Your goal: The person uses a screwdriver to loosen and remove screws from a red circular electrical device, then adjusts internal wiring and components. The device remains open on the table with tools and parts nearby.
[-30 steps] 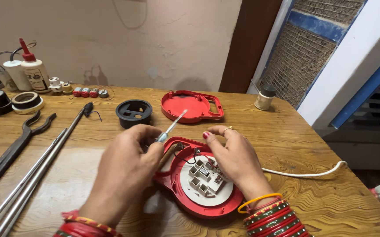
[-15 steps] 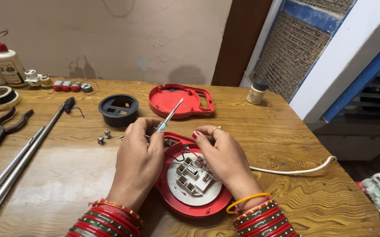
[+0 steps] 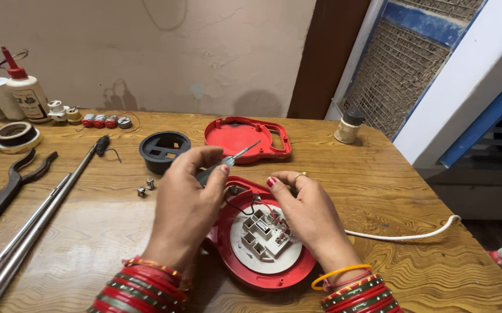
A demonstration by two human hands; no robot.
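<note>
On the far left of the wooden tabletop (image 3: 413, 191) lie dark pliers (image 3: 7, 191) and two long metal rods (image 3: 36, 223), with rolls of tape (image 3: 14, 135) and a white glue bottle with a red nozzle (image 3: 26, 95) behind them. Further right sits a round black plastic part (image 3: 164, 150), and two small metal screws (image 3: 145, 187) lie just in front of it.

The left hand (image 3: 187, 211) reaches in from below, wrist stacked with red and green bangles, back of the hand up, fingers curled. Its grip is closed on a screwdriver (image 3: 231, 159) with a thin metal shaft that slants up and to the right, above the top edge of the red round casing (image 3: 262, 275).

That casing lies open between the two hands, glossy red plastic with a white disc inside carrying a grey block of square sockets (image 3: 262, 235) and thin red and black wires.

The right hand (image 3: 312, 217), ringed and bangled, rests on the casing's right side, fingers bent down onto the wiring; its grip is narrow, and whether it pinches a wire cannot be told.

Behind lies the red lid with a handle opening (image 3: 245, 139), hollow side up. A white cord (image 3: 402, 235) trails right from the casing, and a small jar with a dark cap (image 3: 349, 127) stands near the wall.
</note>
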